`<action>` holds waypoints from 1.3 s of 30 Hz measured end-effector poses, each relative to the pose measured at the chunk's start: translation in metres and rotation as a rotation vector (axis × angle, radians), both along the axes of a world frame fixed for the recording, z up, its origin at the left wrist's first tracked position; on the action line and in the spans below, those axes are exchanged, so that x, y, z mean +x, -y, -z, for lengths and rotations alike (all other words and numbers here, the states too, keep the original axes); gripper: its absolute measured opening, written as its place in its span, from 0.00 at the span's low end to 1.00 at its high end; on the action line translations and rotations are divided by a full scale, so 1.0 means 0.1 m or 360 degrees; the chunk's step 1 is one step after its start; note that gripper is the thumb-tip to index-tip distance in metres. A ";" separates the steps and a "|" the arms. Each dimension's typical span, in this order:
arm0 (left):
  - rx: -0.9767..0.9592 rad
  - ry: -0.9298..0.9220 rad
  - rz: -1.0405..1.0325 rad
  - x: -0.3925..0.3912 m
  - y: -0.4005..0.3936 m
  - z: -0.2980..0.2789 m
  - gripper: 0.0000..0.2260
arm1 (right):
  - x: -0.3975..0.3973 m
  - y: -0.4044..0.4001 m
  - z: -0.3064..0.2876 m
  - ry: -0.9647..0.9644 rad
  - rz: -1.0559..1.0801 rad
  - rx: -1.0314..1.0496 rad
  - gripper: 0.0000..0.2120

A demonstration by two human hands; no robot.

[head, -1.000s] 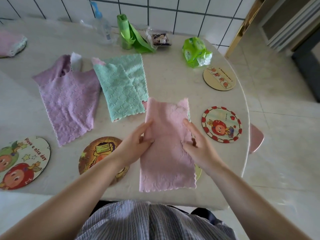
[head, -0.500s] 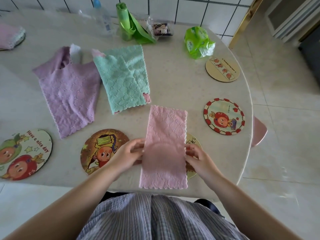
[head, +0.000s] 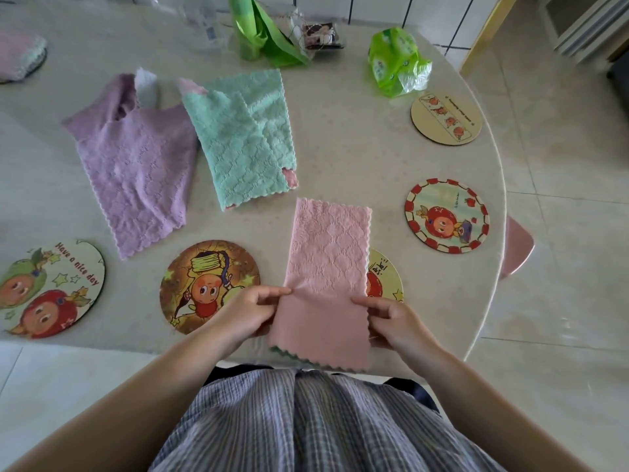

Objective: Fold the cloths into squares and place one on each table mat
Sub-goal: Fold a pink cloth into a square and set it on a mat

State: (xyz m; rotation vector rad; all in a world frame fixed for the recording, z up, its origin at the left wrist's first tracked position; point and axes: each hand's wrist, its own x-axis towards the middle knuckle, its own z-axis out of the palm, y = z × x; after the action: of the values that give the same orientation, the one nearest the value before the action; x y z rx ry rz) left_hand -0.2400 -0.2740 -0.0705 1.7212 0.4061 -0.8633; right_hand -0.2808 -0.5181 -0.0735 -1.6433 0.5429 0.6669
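A pink cloth (head: 328, 253), folded to a long strip, lies at the table's near edge. My left hand (head: 245, 313) pinches its left side and my right hand (head: 396, 318) pinches its right side; the near end is lifted, showing its smooth underside. A green cloth (head: 245, 144) and a purple cloth (head: 136, 172) lie flat further back. Round table mats sit around: a brown mat (head: 207, 284) left of the pink cloth, a yellow mat (head: 384, 277) partly under it, a red-rimmed mat (head: 446, 216), a tan mat (head: 446, 119) and a "Have a nice day" mat (head: 51, 287).
At the back stand a green bag (head: 262, 32), a small dark packet (head: 320, 35), a clear bottle (head: 204, 22) and a green tissue pack (head: 396, 61). A pink cloth on a mat (head: 20, 56) sits far left. The table's curved edge (head: 493, 233) runs right, with a pink stool (head: 517, 247) beyond.
Both hands slid down the pink cloth toward me, from its middle to its near end. The near end now lifts off the table. The cloth lies further forward on the table.
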 end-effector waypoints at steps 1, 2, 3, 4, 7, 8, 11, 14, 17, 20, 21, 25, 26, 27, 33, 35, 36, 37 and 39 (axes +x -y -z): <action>0.0010 0.0023 -0.0015 0.01 0.00 0.00 0.11 | 0.01 -0.01 0.00 0.0033 0.0008 -0.0027 0.16; 0.0023 0.0051 -0.0024 0.03 0.00 -0.02 0.09 | 0.02 -0.02 -0.02 0.0069 0.0021 -0.0040 0.15; 0.0040 0.0083 -0.0023 0.05 0.01 -0.02 0.08 | 0.04 -0.03 -0.02 0.0099 0.0039 -0.0046 0.13; 0.0044 0.0112 -0.0020 0.08 0.02 -0.04 0.08 | 0.06 -0.03 -0.04 0.0122 0.0070 -0.0042 0.12; 0.0040 0.0194 -0.0062 0.21 0.06 -0.07 0.10 | 0.20 -0.04 -0.15 0.0191 0.0156 -0.0068 0.12; 0.0075 0.0251 -0.0073 0.28 0.07 -0.07 0.09 | 0.26 -0.02 -0.18 0.0217 0.0164 -0.0085 0.11; 0.0160 0.0338 -0.0064 0.50 0.13 -0.10 0.07 | 0.48 0.03 -0.24 0.0249 0.0189 -0.0114 0.06; 0.0124 0.0297 -0.0091 0.70 0.20 -0.10 0.08 | 0.68 0.06 -0.25 0.0192 0.0261 -0.0115 0.06; 0.0171 0.0221 -0.0055 0.82 0.25 -0.08 0.10 | 0.81 0.08 -0.19 0.0091 0.0251 -0.0159 0.06; 0.0322 0.0231 0.0126 0.87 0.24 -0.04 0.13 | 0.85 0.07 -0.14 0.0045 0.0156 -0.0215 0.07; 0.0356 0.0246 0.0200 0.88 0.23 -0.03 0.13 | 0.85 0.07 -0.12 0.0054 0.0143 -0.0228 0.07; 0.0607 0.0560 0.0416 0.86 0.19 -0.01 0.13 | 0.85 0.09 -0.05 0.0268 0.0066 -0.0503 0.09; 0.0592 0.0636 0.0370 0.86 0.19 -0.01 0.12 | 0.85 0.08 -0.05 0.0346 0.0016 -0.0597 0.09; 0.0523 0.0663 0.0302 0.86 0.19 0.00 0.13 | 0.85 0.07 -0.06 0.0419 -0.0014 -0.0630 0.10; 0.0224 0.0855 0.0624 0.85 0.20 0.07 0.28 | 0.81 0.01 -0.01 0.0698 -0.0344 -0.0532 0.36; 0.0234 0.0921 0.0705 0.87 0.22 0.09 0.26 | 0.81 0.05 0.05 0.0831 -0.0504 -0.0624 0.33; 0.0237 0.0942 0.0684 0.88 0.22 0.09 0.27 | 0.82 0.06 0.07 0.0870 -0.0516 -0.0659 0.31; 0.0252 0.0973 0.0660 0.90 0.23 0.10 0.28 | 0.82 0.08 0.09 0.0900 -0.0503 -0.0697 0.30; 0.0318 0.1031 0.0648 0.92 0.26 0.12 0.29 | 0.85 0.11 0.13 0.0908 -0.0468 -0.0775 0.30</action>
State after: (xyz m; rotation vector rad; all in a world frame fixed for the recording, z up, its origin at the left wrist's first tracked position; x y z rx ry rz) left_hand -0.1480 -0.3000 -0.0827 2.1921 -0.3132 -0.5017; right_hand -0.1956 -0.5291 -0.0865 -2.2879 0.0394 0.2476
